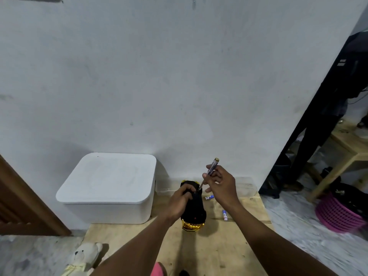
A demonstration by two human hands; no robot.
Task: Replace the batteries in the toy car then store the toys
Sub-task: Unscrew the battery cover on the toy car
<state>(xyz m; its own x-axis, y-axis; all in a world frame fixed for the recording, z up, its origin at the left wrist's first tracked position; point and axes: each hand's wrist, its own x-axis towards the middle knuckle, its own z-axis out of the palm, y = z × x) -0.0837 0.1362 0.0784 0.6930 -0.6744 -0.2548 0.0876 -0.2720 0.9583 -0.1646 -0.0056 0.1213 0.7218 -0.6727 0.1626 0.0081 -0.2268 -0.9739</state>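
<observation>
A gold toy car [194, 215] lies upside down on the low wooden table [219, 251], its black underside facing up. My left hand [180, 202] grips the far half of the car. My right hand [220, 183] pinches a screwdriver [209, 172] with a clear blue handle, and its tip touches the car's underside near my left fingers. Two blue and white batteries lie on the table to the right of the car, one [209, 197] farther away and one [225, 215] closer.
A white lidded storage box [107, 186] stands left of the car against the wall. A cream teddy bear [84, 257] lies at the table's near left corner. A clear plastic bin [245, 186] sits behind my right hand. A pink basket [338, 214] and a stool stand at right.
</observation>
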